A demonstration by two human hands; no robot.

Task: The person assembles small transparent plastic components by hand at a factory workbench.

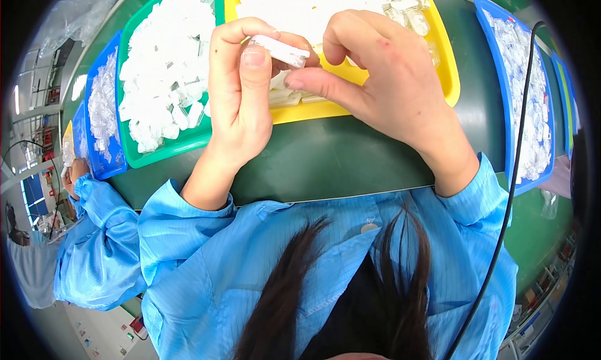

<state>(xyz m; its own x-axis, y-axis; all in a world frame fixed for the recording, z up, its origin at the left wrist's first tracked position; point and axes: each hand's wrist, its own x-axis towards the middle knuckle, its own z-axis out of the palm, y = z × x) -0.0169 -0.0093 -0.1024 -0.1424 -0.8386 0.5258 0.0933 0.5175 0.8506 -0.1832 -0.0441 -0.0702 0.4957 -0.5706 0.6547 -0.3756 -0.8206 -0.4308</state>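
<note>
My left hand (241, 100) holds a small oblong white plastic piece (282, 50) with a clear end, pinched between thumb and fingers. Its clear end points toward my right hand (397, 78). That hand's thumb reaches out close to the piece, while its index finger curls above with a gap between the two; I see nothing gripped there. Both hands are over the near part of a yellow tray (452, 78) filled with white and clear plastic pieces. To the left stands a green tray (166, 155) heaped with similar white pieces.
A blue tray (107, 168) of clear pieces stands beyond the green one, near a co-worker's hand (74, 172). On the right is another blue tray (509, 122) of clear and white pieces. A black cable (504, 228) hangs across the right side. The dark green table (325, 153) ends before my body.
</note>
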